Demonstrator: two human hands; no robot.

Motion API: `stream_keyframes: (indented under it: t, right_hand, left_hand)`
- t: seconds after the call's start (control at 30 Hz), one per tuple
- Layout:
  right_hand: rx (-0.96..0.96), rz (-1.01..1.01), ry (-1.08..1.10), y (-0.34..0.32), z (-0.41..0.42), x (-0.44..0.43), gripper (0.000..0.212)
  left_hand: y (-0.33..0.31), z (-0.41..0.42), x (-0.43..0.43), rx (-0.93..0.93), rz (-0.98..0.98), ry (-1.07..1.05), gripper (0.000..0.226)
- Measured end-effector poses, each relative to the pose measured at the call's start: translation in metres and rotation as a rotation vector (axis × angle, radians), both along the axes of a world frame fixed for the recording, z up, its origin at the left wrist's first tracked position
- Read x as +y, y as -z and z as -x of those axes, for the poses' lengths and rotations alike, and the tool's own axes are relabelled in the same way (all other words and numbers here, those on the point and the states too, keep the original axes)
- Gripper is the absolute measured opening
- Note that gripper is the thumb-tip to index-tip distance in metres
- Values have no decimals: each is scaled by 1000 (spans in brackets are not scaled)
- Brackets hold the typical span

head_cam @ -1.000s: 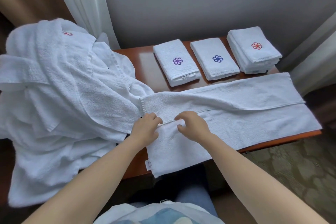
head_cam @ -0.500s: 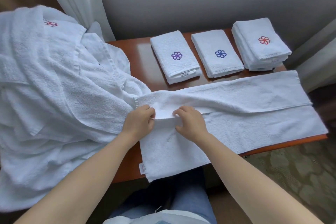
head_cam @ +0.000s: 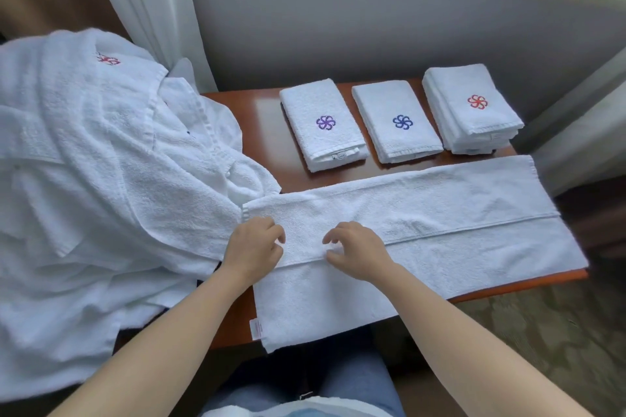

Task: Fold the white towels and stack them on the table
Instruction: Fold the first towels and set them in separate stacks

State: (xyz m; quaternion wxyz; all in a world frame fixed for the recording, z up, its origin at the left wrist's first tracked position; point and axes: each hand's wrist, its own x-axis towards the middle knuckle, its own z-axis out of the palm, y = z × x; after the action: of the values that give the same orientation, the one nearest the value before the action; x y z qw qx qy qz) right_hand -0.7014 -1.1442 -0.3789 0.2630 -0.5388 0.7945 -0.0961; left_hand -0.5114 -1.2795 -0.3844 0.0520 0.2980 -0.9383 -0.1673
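A long white towel (head_cam: 440, 213) lies across the near half of the brown table (head_cam: 264, 132), its far flap folded toward me and its near edge hanging over the front. My left hand (head_cam: 254, 247) and my right hand (head_cam: 355, 250) sit side by side on the flap's left part, fingers curled and pinching its edge. Behind it stand a folded towel with a purple emblem (head_cam: 321, 125), another with a blue emblem (head_cam: 396, 122), and a stack of folded towels topped by a red emblem (head_cam: 471, 105).
A big heap of unfolded white towelling (head_cam: 101, 179) covers the left end of the table and spills beyond it. A grey wall under a window sill (head_cam: 372, 27) runs behind the table, with curtains (head_cam: 149, 10) at the back left. Patterned carpet (head_cam: 542, 332) lies to the right.
Both hands have drawn the left part of the folded flap's edge closer to me and moved slightly apart. The camera has tilted a little.
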Motion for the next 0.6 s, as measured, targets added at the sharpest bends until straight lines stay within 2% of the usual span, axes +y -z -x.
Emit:
stream_keyframes:
  t: [0.1,0.27,0.43,0.6]
  right_hand:
    - [83,10,17,-2,11,0,33]
    - [169,48,-34,6,42,-2,50]
    - [319,39,-199,40,82,-18,56]
    - [328,148,-214,80,89,-17,62]
  left_hand:
    - [1,11,9,32,7,-13,28]
    - [22,42,29,-47,-82,-83,44]
    - [64,72,26,-254,51,-225,62]
    - [92,71,24,-237,155,-277,66]
